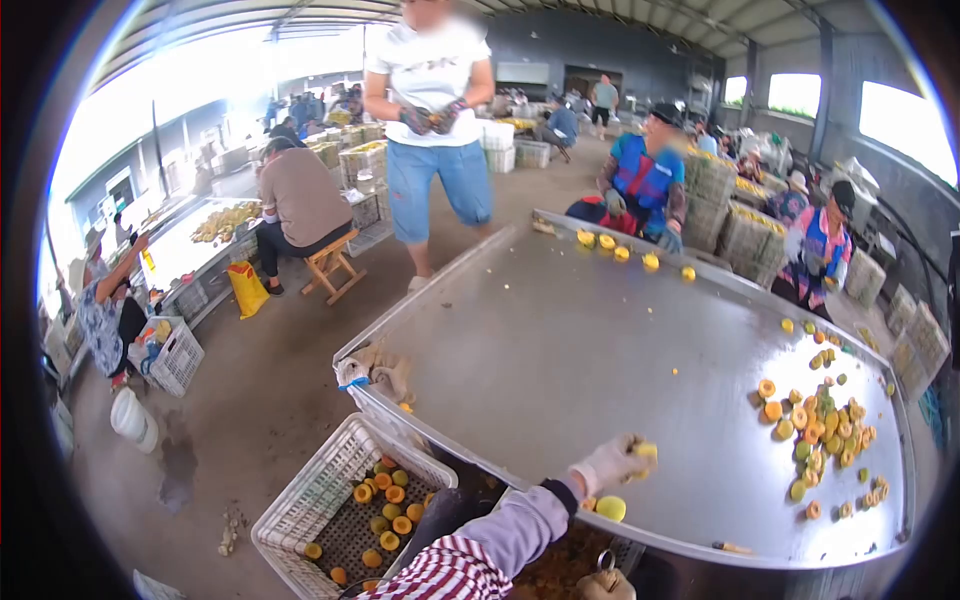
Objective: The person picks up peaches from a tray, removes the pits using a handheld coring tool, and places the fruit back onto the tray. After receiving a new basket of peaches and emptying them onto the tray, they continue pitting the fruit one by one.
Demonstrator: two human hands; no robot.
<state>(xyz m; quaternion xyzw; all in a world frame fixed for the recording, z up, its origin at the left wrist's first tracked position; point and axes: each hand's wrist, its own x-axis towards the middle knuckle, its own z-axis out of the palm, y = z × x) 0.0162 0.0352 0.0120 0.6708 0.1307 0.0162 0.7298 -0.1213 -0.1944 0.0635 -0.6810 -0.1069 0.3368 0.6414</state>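
Note:
My left hand (612,464), in a pale glove, reaches over the metal table with its fingers closed around a yellow peach piece (646,452). Below it, near the table's front edge, lies a larger yellow-green peach (610,508). My right hand (606,584), also gloved, is low at the bottom edge and mostly cut off. It is closed around a tool with a metal ring (605,560); the tool's handle is hidden. Between my hands and body is a dark container with brownish contents, partly covered by my sleeve.
The steel table (480,340) has a raised rim. Cut peaches (820,430) are heaped at its right; several halves (620,253) line the far edge. A white crate (310,490) with peach halves stands left. A cloth (385,370) lies at the left corner. Other people sit and stand beyond.

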